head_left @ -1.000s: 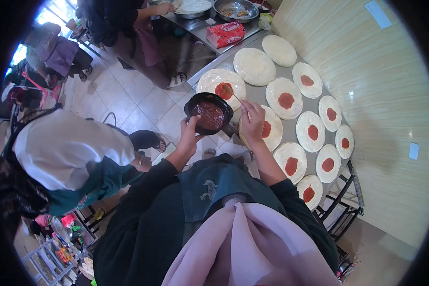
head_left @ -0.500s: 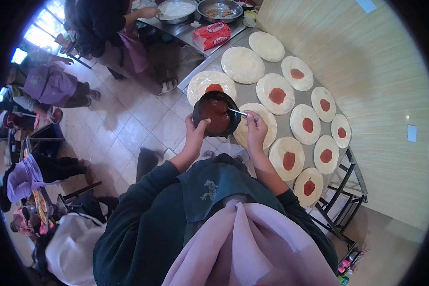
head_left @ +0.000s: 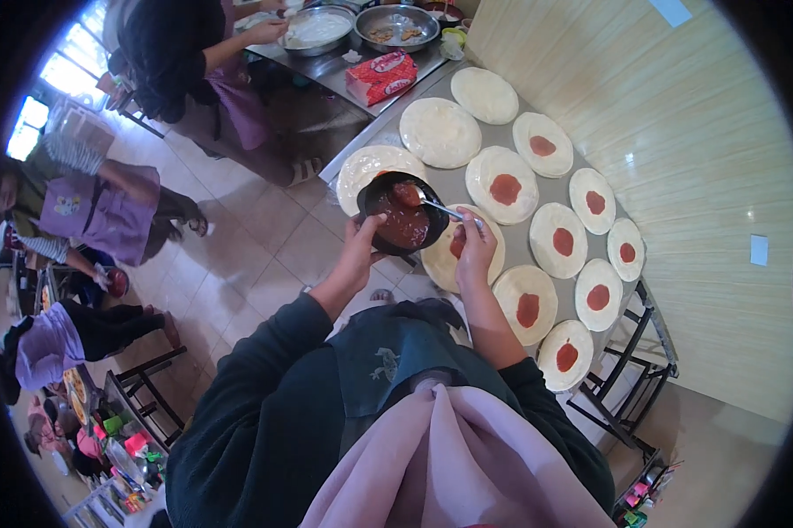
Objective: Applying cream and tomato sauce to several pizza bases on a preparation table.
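Note:
My left hand [head_left: 359, 250] grips a black bowl [head_left: 367, 198] by its side, the thumb over the rim. Inside it lies red sauce [head_left: 403, 225]. My right hand [head_left: 476, 249] is closed round the handle of a metal spoon [head_left: 450, 211], whose head carries sauce at the bowl's far side. The bowl hovers at the table's near left edge, partly covering a dough round [head_left: 361, 176]. Right beside it another dough round [head_left: 484, 231] bears a red patch, half hidden behind my right hand. Several more dough rounds with sauce in their middles spread to the right.
Two plain dough rounds [head_left: 440, 132] lie at the far end of the grey table [head_left: 432, 182]. Beyond stand a red packet [head_left: 381, 77], a metal bowl [head_left: 396, 25] and a basin of white stuff [head_left: 317, 30], where a person works. Other people [head_left: 106, 207] stand at left; a wall [head_left: 678, 150] bounds the right.
The spoon's head has come up out of the sauce with sauce on it. Bowl and hands have barely shifted. A person at left has come nearer.

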### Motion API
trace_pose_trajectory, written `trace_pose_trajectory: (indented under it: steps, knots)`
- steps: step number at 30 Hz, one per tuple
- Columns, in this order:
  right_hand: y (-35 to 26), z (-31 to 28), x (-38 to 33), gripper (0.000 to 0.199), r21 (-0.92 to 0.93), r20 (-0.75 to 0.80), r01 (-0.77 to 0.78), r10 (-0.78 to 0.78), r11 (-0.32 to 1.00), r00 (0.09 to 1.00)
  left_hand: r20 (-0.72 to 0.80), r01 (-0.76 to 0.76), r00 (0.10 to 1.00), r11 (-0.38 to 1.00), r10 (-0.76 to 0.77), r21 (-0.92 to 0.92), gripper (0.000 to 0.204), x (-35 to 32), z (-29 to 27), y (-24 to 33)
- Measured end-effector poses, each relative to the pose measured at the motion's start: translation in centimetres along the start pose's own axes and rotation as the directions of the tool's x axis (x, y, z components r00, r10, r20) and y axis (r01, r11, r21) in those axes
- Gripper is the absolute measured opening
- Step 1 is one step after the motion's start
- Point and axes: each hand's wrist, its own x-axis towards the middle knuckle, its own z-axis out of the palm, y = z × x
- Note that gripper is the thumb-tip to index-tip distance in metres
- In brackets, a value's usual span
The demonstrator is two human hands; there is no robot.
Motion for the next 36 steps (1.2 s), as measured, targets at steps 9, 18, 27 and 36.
trace_pose_trajectory:
  steps: [9,18,27,36]
  knots:
    - [-3.1,0.5,8.5,0.018,0.057,-0.080,0.101,-0.097,0.993,0.992,-0.050,0.064,0.997,0.998,-0.065,-0.029,0.051,5.9,3.1,-0.2]
    - [-1.6,0.8,19.3,0.013,-0.610,0.402,0.697,-0.611,0.377,0.682,-0.070,-0.018,0.997,0.999,0.016,-0.027,0.069,9.8,6.2,0.8]
    - [-7.3,0.0,14.1,0.011,-0.546,0.397,0.786,-0.738,0.289,0.546,-0.071,-0.027,0.997,0.999,0.029,0.029,0.067,11.7,8.3,3.0]
    - [-1.9,-0.3,14.0,0.012,-0.475,-0.056,0.414,-0.497,0.776,0.866,0.146,-0.103,0.986,0.984,0.082,0.143,0.067,13.7,9.5,3.5]
